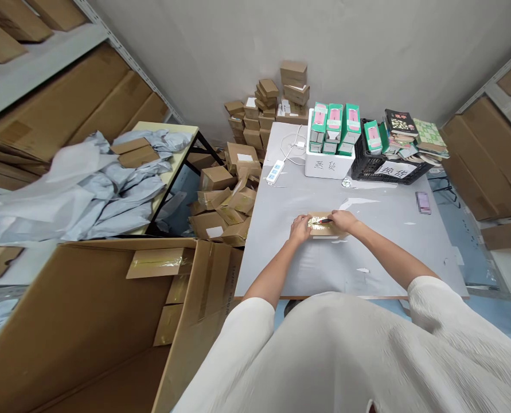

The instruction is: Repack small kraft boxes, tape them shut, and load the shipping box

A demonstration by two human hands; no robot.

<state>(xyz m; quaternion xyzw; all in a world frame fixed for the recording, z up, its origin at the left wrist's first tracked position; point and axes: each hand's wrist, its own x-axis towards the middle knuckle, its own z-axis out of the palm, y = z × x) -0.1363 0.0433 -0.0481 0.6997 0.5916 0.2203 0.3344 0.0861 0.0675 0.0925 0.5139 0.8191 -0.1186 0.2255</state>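
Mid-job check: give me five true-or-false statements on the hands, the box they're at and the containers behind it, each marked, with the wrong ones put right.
1. The left hand and the right hand are both at the small taped box. True.
2. The right hand is raised palm up with nothing in it. False: it holds a slim dark object, too small to identify, over the box's top.
3. The white bin stands left of the black crate in the picture. True.
4. The white bin is filled with loose paper. False: it holds green boxes.
5. A power strip lies on the grey table. True.
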